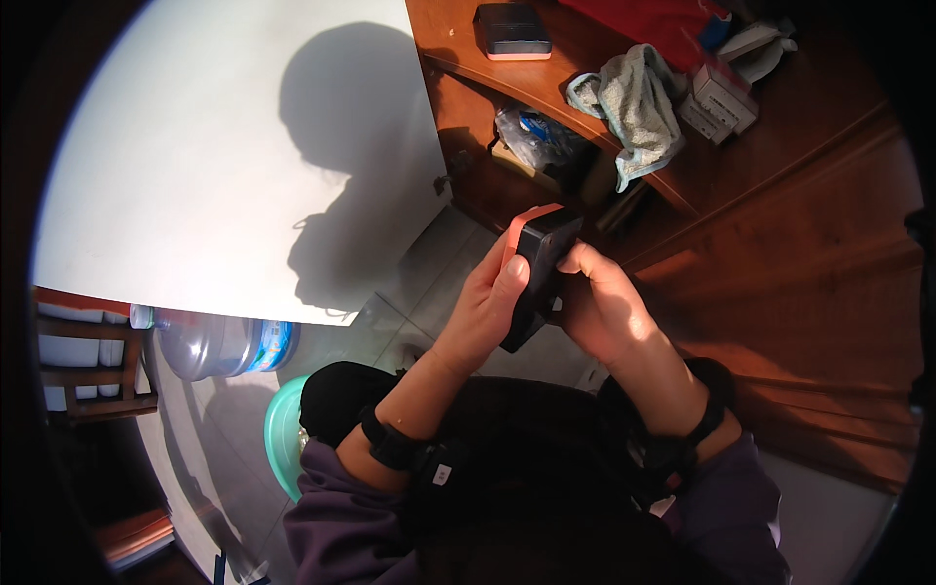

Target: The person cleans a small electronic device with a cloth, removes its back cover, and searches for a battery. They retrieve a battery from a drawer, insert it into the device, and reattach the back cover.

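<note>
Left hand (487, 297) clasps a black-and-coral box (539, 255) above the tiled floor (439, 268), its long axis running away from the body, far end tipped rightward, coral side leftward; right hand (606, 304) meets its right edge, fingers partly hidden, grip unclear.

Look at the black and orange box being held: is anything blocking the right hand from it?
Nothing visible does. The left hand grips the box from its left side, and the right hand is at its right side, thumb by the edge.
</note>
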Motion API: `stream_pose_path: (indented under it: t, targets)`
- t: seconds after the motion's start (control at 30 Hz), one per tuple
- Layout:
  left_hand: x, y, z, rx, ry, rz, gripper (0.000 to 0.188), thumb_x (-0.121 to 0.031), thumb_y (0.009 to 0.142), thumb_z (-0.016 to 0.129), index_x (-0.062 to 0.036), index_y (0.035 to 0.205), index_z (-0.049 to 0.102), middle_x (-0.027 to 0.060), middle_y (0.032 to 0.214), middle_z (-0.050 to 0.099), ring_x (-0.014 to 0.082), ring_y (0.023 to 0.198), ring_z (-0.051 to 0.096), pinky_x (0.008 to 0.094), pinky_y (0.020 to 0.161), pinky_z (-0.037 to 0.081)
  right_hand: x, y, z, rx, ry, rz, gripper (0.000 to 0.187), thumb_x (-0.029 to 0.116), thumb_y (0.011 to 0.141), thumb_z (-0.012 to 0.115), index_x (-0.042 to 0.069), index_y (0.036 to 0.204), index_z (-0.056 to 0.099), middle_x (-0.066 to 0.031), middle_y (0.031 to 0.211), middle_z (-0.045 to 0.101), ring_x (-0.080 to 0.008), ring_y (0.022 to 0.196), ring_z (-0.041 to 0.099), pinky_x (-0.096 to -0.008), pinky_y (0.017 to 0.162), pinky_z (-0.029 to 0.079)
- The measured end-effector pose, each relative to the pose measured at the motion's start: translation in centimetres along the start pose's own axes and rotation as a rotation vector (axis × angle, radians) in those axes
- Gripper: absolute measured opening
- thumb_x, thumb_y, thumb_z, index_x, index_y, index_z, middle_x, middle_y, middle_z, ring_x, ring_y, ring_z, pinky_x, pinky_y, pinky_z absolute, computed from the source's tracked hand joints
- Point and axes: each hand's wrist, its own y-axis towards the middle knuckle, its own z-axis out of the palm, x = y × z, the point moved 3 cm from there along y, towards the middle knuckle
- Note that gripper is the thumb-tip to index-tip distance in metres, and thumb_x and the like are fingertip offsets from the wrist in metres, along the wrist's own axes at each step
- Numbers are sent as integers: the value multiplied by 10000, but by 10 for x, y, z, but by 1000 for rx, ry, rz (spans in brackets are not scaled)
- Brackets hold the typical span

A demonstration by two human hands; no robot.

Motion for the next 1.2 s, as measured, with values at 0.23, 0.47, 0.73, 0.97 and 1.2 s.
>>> stream_pose_path:
  t: [0.23,0.47,0.73,0.97,1.2]
  targets:
    - [0,-1,2,20,44,1,523,-365,934,448,-35,1338,409,42,1193,511,120,1089,458,264,947,353,1,-1,-4,74,59,81,303,164,760,491,96,1055,510,-27,997,515,-183,929,464,-343,808,403]
    - [8,-2,2,-16,100,45,525,-356,924,476,-30,1332,421,41,1229,500,129,1130,445,272,975,335,-8,5,-6,105,95,-30,278,109,750,473,80,1023,515,-15,930,524,-151,868,469,-315,796,404]
    - [9,1,-8,-178,-135,-100,483,-361,940,452,-56,1315,440,36,1108,553,132,971,540,264,842,443,-1,-2,-2,36,172,-103,295,117,737,462,58,1017,536,-77,1136,517,-203,1071,445,-379,920,342]
    - [6,9,-25,-370,-614,-90,618,-606,913,267,-101,1242,404,84,1047,555,222,935,588,379,829,503,1,-13,16,170,263,-451,183,132,755,452,53,907,516,-142,1161,518,-259,1152,423,-402,1006,282]
    - [-2,7,-24,-105,-931,-129,755,-645,894,183,-57,1321,390,159,1237,510,290,1085,534,449,928,444,46,4,-15,269,601,-212,116,181,718,486,78,764,458,-36,755,441,-187,751,426,-321,732,375]
